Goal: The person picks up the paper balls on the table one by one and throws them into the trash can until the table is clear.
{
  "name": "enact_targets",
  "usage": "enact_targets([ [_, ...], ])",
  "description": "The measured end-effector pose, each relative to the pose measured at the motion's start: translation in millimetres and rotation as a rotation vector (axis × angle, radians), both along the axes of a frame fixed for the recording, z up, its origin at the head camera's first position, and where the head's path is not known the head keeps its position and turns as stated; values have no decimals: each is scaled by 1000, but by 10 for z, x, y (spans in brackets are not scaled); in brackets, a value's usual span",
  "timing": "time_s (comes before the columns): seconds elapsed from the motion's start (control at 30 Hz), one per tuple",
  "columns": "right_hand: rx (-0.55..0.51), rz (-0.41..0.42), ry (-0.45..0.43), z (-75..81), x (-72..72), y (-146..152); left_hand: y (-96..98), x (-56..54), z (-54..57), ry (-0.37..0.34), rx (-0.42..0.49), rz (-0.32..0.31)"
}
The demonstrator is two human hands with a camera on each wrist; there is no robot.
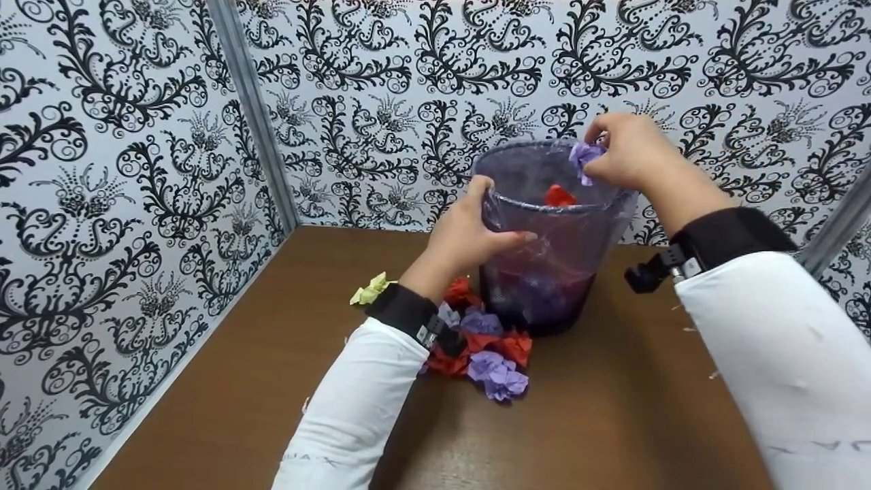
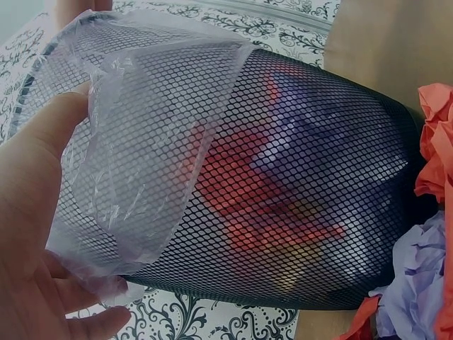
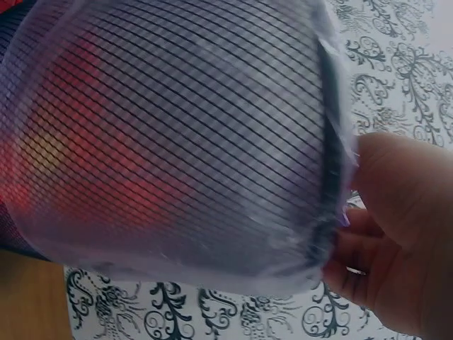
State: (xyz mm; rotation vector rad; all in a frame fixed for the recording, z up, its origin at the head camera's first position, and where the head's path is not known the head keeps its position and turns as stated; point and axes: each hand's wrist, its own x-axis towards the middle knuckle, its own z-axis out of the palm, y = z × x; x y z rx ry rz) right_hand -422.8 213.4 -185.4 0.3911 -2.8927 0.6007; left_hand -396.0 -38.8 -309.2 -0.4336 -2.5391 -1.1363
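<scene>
A dark mesh wastebasket (image 1: pixel 537 299), lined with a clear plastic bag (image 1: pixel 558 235) folded over its rim, stands on the table. My left hand (image 1: pixel 463 228) grips its left rim, thumb pressed on the bag outside. Above the opening, on the far right side, my right hand (image 1: pixel 633 153) pinches a crumpled purple paper (image 1: pixel 584 163). Red paper (image 1: pixel 560 196) shows inside the basket. Through the mesh, the left wrist view shows red crumpled paper (image 2: pixel 241 170) with purple and yellow pieces. In the right wrist view the rim hides most of the held paper.
Several crumpled papers, red and purple (image 1: pixel 500 374), lie in front of the basket, partly behind my left wrist. A yellow-green crumpled paper (image 1: pixel 371 289) lies farther left on the brown table (image 1: pixel 272 381). Patterned panels (image 1: pixel 381 122) stand behind and at the left.
</scene>
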Motion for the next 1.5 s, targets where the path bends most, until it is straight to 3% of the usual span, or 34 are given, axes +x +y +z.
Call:
enact_targets([
  [0.27,8,-40,25,-137,-53,-3,2,7,-7,27,-24,20],
  [0.43,-74,-40,13,-149,32,47,-1,15,-4,9,-8,16],
  [0.6,-213,-33,37,-79,279,114,14,4,-2,-4,-3,4],
  [0.83,-283,64,259,-177,843,98,10,-8,4,-9,8,-12],
  [0.97,-298,159,401,-417,1115,42,-3,-5,3,-9,15,-10],
  [1.1,-278,230,465,-807,1243,33,-7,-16,12,-4,10,-6],
  [1.33,-259,282,276,-1531,1175,39,-27,-31,15,-2,16,4],
  [1.5,-282,302,237,-1850,1123,-27,-18,-19,-3,-19,19,-3],
])
